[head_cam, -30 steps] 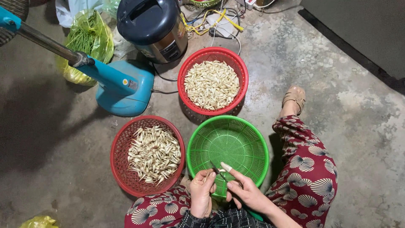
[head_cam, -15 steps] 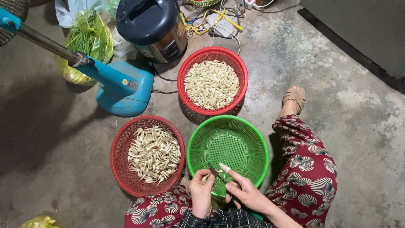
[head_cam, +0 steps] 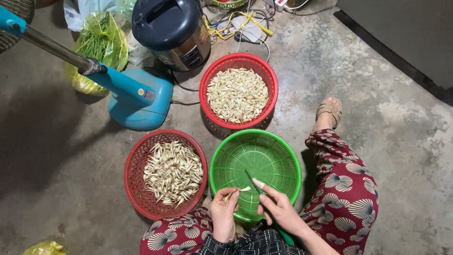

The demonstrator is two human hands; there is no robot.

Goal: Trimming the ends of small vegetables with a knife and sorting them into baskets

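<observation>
I note left hand (head_cam: 223, 208) pinching a pale bulb (head_cam: 237, 191) | right hand (head_cam: 279, 210) gripping a knife (head_cam: 250, 180) — both over the green basket (head_cam: 283, 156).

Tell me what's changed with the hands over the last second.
The left hand and right hand have drawn slightly apart over the green basket: a second ago they met close together, now the left pinches a pale piece and the right holds a thin knife clear of it. Both red baskets, cooker and fan base stayed put.
</observation>
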